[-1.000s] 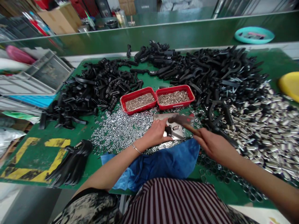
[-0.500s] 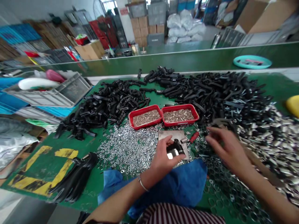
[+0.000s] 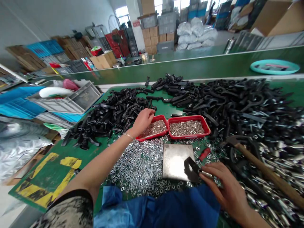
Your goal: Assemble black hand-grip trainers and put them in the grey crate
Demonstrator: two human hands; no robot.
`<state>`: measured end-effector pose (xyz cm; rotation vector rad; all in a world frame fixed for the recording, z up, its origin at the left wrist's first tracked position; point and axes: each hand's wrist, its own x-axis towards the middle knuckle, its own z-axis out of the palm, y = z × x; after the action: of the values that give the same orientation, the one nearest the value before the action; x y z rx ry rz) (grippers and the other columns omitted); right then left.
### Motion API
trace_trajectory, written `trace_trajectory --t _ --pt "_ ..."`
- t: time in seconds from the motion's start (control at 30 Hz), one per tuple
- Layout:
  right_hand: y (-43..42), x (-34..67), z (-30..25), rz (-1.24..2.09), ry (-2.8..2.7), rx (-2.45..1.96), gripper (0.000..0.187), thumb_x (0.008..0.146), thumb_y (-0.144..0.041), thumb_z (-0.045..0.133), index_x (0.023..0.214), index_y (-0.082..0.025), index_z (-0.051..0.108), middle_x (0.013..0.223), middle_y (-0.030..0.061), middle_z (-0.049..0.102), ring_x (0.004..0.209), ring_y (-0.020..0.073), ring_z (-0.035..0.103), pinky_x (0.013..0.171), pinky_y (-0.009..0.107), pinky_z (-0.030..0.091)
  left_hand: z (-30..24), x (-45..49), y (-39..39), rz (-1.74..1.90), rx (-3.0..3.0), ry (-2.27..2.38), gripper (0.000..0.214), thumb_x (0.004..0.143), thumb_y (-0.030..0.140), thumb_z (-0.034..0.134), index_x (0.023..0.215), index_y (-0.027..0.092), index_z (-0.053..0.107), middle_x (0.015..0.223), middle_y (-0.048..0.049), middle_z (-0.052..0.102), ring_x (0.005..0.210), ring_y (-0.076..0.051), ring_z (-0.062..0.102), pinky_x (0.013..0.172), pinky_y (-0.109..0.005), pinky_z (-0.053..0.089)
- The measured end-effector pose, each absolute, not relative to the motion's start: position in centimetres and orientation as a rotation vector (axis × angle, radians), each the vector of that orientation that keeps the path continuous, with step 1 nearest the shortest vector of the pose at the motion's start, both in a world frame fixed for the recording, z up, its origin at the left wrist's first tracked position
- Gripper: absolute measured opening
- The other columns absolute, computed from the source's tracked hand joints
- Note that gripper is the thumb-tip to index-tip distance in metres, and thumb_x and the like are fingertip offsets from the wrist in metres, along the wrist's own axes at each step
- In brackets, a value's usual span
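My left hand (image 3: pixel 143 121) reaches over the left red tray (image 3: pixel 152 137), which holds small metal pieces. Its bent fingers are together near the tray's back edge, beside a heap of black parts (image 3: pixel 118 107); what they grip, if anything, is hidden. Between the thumb and fingers of my right hand (image 3: pixel 224 186) is a small black part (image 3: pixel 193 164) with a ridged silvery piece (image 3: pixel 206 174) at its near end. This part is over the right edge of a flat metal plate (image 3: pixel 177 160). A red-handled tool (image 3: pixel 204 154) lies just beyond that hand.
A second red tray (image 3: pixel 187 127) holds small pins. Loose nuts (image 3: pixel 137 167) spread left of the plate. On the right lie a hammer (image 3: pixel 263 163), black curved parts (image 3: pixel 225 95) and silvery cylinders (image 3: pixel 282 158). Blue cloth (image 3: pixel 161 207) lies along the near edge.
My left hand has moved from the plate up and left to the left tray, no longer holding a black part. My right hand has come down and closer to the plate. The view has shifted.
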<state>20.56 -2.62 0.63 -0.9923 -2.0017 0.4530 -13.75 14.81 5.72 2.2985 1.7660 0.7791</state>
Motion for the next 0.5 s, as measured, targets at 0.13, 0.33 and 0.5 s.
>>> trace_trajectory --t 0.13,0.33,0.5 --pt "-3.2 19.0 -1.0 0.573 -1.89 -1.099 0.025 0.092 -0.024 0.063 0.114 -0.034 0.061 0.101 0.0034 0.073 0.093 0.0239 0.071 0.078 0.037 0.06 3.8 -10.9 25.1 0.326 2.44 1.434 0.028 0.091 0.014 0.051 0.108 0.016 0.072 0.116 -0.0085 0.073 0.11 -0.021 0.065 0.103 -0.035 0.047" --pt "-4.0 17.2 -2.9 0.841 -1.629 -1.409 0.021 0.096 -0.036 0.056 0.116 -0.031 0.062 0.11 0.0046 0.074 0.101 0.0236 0.072 0.088 0.036 0.059 0.0 -2.7 31.2 -0.105 2.421 1.06 0.051 0.076 0.016 0.066 0.127 0.016 0.066 0.123 -0.0098 0.071 0.106 -0.023 0.066 0.094 -0.031 0.05" --pt "-3.2 19.2 -3.8 0.96 -1.441 -1.403 0.02 0.095 -0.036 0.057 0.114 -0.03 0.055 0.113 0.0084 0.073 0.098 0.0251 0.073 0.08 0.036 0.061 0.2 -7.2 30.9 -0.06 2.406 1.171 0.05 0.07 0.02 0.069 0.119 0.027 0.071 0.108 -0.0053 0.076 0.089 -0.023 0.068 0.086 -0.034 0.051"
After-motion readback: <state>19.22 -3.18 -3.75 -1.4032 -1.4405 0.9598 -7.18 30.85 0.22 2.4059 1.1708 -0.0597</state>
